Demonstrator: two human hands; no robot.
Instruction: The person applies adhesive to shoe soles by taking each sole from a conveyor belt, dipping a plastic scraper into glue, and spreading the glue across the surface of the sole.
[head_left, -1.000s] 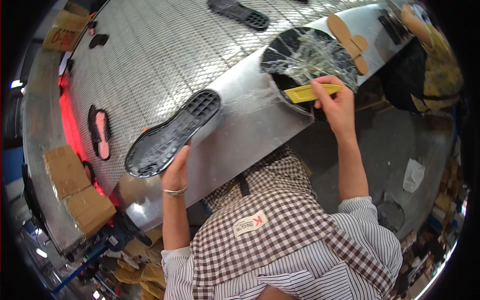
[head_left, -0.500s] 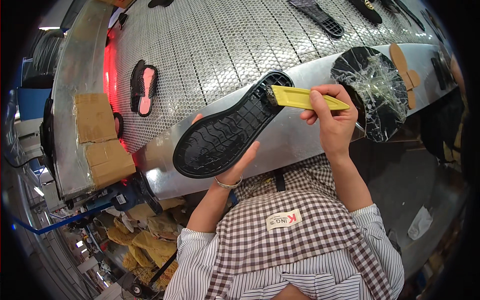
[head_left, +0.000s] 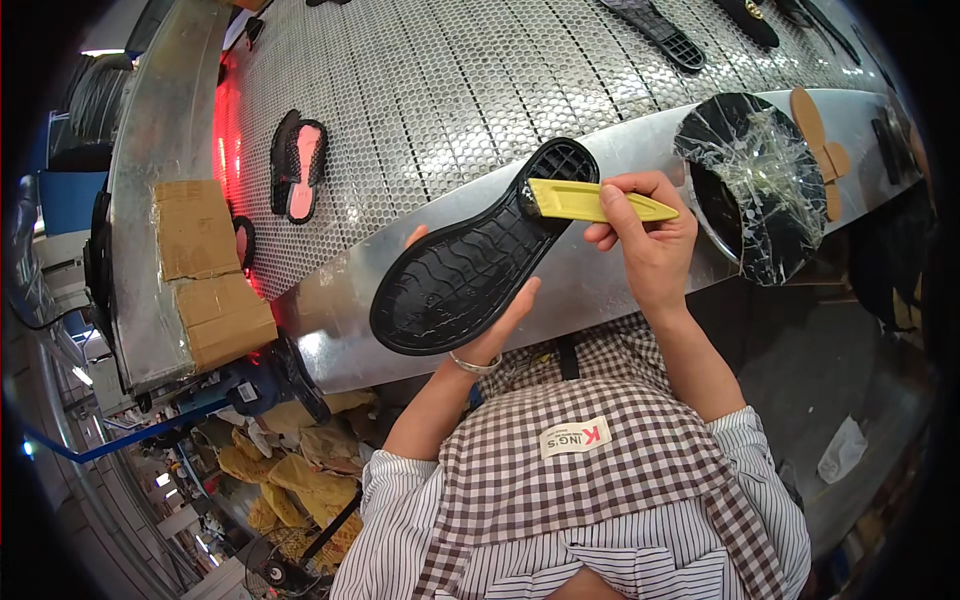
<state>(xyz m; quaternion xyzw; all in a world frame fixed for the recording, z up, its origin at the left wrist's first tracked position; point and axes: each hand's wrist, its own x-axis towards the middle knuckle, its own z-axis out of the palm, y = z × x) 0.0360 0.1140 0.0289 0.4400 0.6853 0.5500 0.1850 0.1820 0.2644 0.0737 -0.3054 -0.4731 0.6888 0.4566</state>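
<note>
A black shoe sole (head_left: 465,265) lies tilted across my left hand (head_left: 508,322), its ridged, cell-patterned inside facing up. The fingers of that hand wrap round it from beneath, and some are hidden under the sole. My right hand (head_left: 650,235) pinches a yellow-handled brush (head_left: 580,200) between thumb and fingers. The brush's short dark bristles touch the inside of the sole, between the forefoot and the heel. To the right of the right hand, a round black container (head_left: 755,190) is covered with stringy, clear dried residue.
A metal mesh conveyor (head_left: 430,110) runs beyond the smooth metal ledge (head_left: 350,335). On the mesh lie a black and pink shoe piece (head_left: 303,170) and another black sole (head_left: 660,35). Brown cardboard (head_left: 215,270) covers the left edge. Tan sole-shaped pieces (head_left: 820,150) sit beyond the container.
The brush has shifted slightly along the inside of the sole, away from its edge. The whole view has moved a little, and both hands keep their holds.
</note>
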